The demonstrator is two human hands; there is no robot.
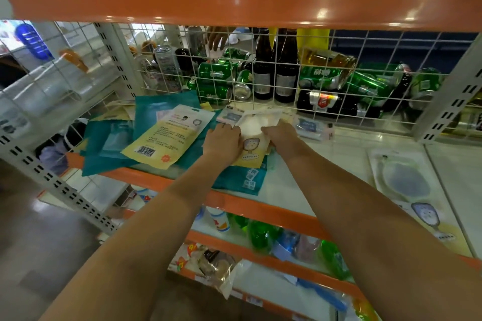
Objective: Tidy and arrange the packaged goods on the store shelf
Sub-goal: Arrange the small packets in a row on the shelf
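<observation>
The white shelf (326, 164) with its orange front edge carries everything, and a wire grid panel (287, 81) stands along its back edge. Behind that panel lies a jumble of green cans (216, 73) and upright dark bottles (263, 70), with another person's hand (217, 38) showing through the mesh near the top. Toward the left end of the shelf, a spread of teal packets (109, 143) overlaps in a loose heap, some hanging past the front edge, and a yellow packet with a barcode (167, 138) lies tilted on top of them. Near the right front corner a clear packet with a pale blue puff (407, 182) lies flat by itself, well apart from the heap. In the middle of the shelf, close to the back panel, a yellow-and-white packet (251, 135) is held between both hands. The left hand (221, 139) rests on its left side with fingers curled over the edge, and the right hand (279, 134) grips its right side, fingers bent down onto the wrapper. Just beside the right hand, toward the back edge, a small pink-and-blue packet (313, 126) lies flat against the foot of the grid.
</observation>
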